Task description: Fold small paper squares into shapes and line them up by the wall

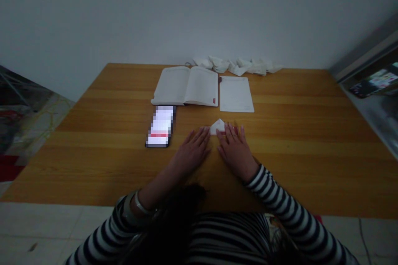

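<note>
A small folded piece of paper [217, 126], white with a red strip and a pointed top, lies on the wooden table in front of me. My right hand [235, 149] rests flat over its right part, fingers stretched out and covering some of it. At its left edge are the fingertips of my left hand [194, 149], which lies flat on the table with the fingers extended. Whether the left fingertips press on the paper or only touch beside it, I cannot tell.
Left of my hands lies a phone [160, 126] with a lit, blurred screen. Behind it is an open notebook [202, 85], with a loose sheet [236, 95] to its right. Crumpled white tissues [239, 66] line the table's [311, 132] back edge against the wall [199, 12].
</note>
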{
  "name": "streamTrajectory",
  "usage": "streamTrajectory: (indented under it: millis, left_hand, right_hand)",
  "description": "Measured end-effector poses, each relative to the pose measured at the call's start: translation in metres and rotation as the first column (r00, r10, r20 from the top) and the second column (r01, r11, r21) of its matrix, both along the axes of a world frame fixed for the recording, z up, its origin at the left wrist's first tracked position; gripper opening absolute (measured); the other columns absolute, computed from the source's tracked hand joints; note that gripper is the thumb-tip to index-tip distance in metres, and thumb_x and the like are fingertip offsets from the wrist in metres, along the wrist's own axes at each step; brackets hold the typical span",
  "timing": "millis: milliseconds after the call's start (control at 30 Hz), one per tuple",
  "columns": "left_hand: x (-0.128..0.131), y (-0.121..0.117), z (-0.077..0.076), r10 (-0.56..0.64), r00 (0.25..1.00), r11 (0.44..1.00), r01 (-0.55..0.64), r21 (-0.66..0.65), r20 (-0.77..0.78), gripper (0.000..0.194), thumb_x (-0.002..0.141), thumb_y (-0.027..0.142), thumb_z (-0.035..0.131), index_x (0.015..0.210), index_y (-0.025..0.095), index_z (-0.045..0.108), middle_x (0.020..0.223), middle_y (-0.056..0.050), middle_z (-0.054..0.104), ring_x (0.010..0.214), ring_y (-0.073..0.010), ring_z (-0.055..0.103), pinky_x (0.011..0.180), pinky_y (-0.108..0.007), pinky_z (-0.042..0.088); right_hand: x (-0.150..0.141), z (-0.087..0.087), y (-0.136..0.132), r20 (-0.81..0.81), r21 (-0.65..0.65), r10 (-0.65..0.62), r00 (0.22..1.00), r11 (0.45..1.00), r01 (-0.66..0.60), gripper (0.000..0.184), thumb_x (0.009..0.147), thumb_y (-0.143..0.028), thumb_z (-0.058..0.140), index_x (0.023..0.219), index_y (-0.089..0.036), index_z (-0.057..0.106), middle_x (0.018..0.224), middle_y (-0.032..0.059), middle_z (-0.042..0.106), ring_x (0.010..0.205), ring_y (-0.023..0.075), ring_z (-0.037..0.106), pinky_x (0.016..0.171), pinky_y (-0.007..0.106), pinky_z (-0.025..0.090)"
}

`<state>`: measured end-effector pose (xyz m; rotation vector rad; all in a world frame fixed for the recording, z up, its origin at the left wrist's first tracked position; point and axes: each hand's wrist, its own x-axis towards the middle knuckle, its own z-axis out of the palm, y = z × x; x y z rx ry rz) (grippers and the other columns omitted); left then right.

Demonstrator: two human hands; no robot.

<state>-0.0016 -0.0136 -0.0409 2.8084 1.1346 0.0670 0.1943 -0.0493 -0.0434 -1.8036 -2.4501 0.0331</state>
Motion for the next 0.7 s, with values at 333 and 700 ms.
streamTrajectory:
  millis: [333, 700]
  left_hand:
    - [0.012, -0.007, -0.008, 0.081, 0.997, 0.994, -0.079, 0.078, -0.015, 0.057, 0.102, 0.034, 0.041, 0.147, -0.001, 0.042, 0.157, -0.025, 0.037, 0.148, -0.0319, 0.034, 0.120, -0.045, 0.033]
    - [-0.001, 0.013, 0.014, 0.192, 0.974, 0.981, -0.190, -0.032, 0.116, 0.048, 0.101, 0.031, 0.044, 0.144, 0.008, 0.046, 0.153, -0.022, 0.045, 0.142, -0.0321, 0.044, 0.117, -0.052, 0.035]
  right_hand:
    - [0.009, 0.004, -0.006, -0.020, -0.010, -0.020, 1.000, 1.000, 0.020, 0.057, 0.100, -0.030, 0.041, 0.149, -0.002, 0.042, 0.158, 0.0238, 0.035, 0.149, 0.0333, 0.032, 0.124, 0.058, 0.009]
    - [0.040, -0.004, -0.004, -0.239, 0.046, -0.133, 0.962, 0.988, 0.148, 0.048, 0.102, -0.028, 0.042, 0.144, -0.007, 0.051, 0.149, 0.0207, 0.051, 0.143, 0.0330, 0.044, 0.121, 0.060, 0.019]
